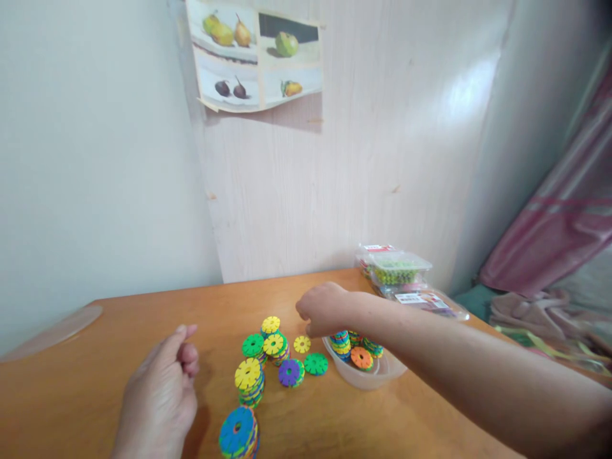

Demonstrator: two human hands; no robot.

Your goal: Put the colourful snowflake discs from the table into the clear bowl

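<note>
My left hand [160, 389] hovers over the table's left part, fingers curled in and thumb up, with nothing showing in it. To its right stand stacks of notched plastic discs, topped by a blue disc [238, 430], a yellow disc [248, 373] and a green disc [253, 345]. Beyond the stacks, my right hand [324, 307] is bent downward with its fingers closed; whatever they may hold is hidden. Just below it lies a small yellow disc [302, 344]. A purple disc [289, 372] and a green disc [316, 364] lie nearby.
Right of the discs, a clear plastic bowl [356, 380] holds more stacked discs, partly covered by my right forearm. Clear lidded boxes [401, 271] sit at the table's back right corner. A translucent lid [57, 331] lies at the left edge. The wall rises directly behind the table.
</note>
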